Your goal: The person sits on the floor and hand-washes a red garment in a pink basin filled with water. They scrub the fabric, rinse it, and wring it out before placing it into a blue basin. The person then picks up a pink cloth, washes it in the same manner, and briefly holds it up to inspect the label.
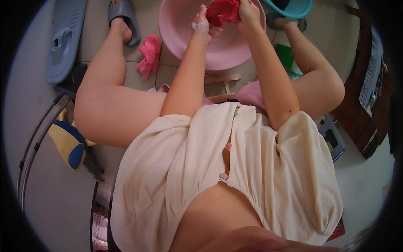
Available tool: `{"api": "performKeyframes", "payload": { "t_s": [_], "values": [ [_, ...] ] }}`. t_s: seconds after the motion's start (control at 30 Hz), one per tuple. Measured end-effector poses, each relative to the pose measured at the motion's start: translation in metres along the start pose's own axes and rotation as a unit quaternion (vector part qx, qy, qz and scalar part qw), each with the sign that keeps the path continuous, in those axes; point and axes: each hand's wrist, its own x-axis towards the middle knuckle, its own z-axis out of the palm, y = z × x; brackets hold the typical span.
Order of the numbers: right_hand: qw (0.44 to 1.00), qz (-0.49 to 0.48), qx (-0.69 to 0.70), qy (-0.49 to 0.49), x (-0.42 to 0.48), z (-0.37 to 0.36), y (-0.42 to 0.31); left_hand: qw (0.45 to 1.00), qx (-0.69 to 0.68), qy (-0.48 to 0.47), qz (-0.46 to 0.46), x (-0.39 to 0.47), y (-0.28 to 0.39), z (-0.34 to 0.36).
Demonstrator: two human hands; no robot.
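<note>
A wet-looking red cloth (223,12) is held up over a pink plastic basin (171,37), near the top edge of the view. My left hand (201,25) grips the cloth's left side, with white suds on the wrist and part of its fingers under the cloth. On the other side, my right hand (251,15) is closed around the cloth's right edge. The basin stands on the tiled floor between my feet, and what its far side contains is partly hidden by my hands and the cloth. A bright pink cloth (149,57) lies crumpled on the floor left of the basin.
A teal basin (297,14) with something dark inside stands at the upper right. Beneath me shows a low wooden stool (222,78). A blue-grey plastic board (66,41) leans at the left, above a yellow-and-blue plastic object (67,146). Dark wooden furniture (352,113) borders the right.
</note>
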Motion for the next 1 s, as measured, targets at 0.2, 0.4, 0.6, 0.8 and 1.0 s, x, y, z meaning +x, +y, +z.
{"api": "performKeyframes", "payload": {
  "t_s": [0.2,0.4,0.6,0.8,1.0],
  "values": [
    [0.798,-0.325,-0.507,-0.035,-0.056,0.01,0.014,0.902,-0.375,-0.213,0.019,-0.028,0.013,0.005],
    [0.714,-0.371,-0.582,-0.121,-0.108,0.019,0.039,0.912,-0.326,-0.247,0.009,0.023,-0.018,-0.037],
    [0.751,-0.18,-0.634,-0.024,-0.023,0.017,0.03,0.954,-0.289,-0.07,-0.028,-0.021,-0.006,0.027],
    [0.717,-0.197,-0.651,-0.155,-0.113,0.022,0.031,0.859,-0.294,-0.415,-0.057,0.059,-0.043,-0.066],
    [0.77,-0.135,-0.623,0.03,-0.011,0.003,0.03,0.977,-0.208,-0.001,-0.05,0.005,-0.016,0.017]
  ]
}}
